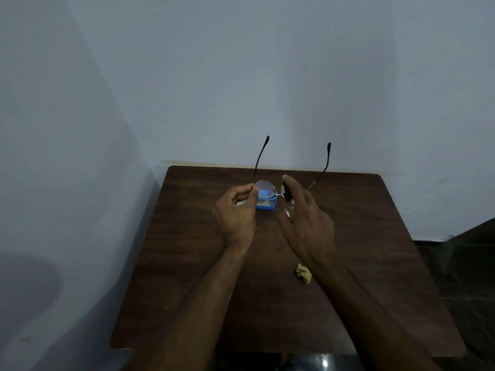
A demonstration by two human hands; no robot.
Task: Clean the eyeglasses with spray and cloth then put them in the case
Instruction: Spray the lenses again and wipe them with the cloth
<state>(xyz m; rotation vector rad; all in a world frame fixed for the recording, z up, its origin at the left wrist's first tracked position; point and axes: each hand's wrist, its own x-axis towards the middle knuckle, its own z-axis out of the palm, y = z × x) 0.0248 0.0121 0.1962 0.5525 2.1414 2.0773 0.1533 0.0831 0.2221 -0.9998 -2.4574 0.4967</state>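
Observation:
My left hand (235, 210) pinches the left rim of thin-framed eyeglasses (265, 189), held above the table with both dark temple arms pointing up and away. My right hand (308, 223) grips a small clear spray bottle (288, 199) with a black top, its forefinger on top, right beside the right lens, which the hand hides. Behind the lenses a blue case (265, 206) lies open on the table. A crumpled beige cloth (304, 273) lies on the table under my right forearm.
The dark wooden table (187, 263) stands in a corner, with pale walls at its far edge and to its left. A dark floor shows to the right of the table.

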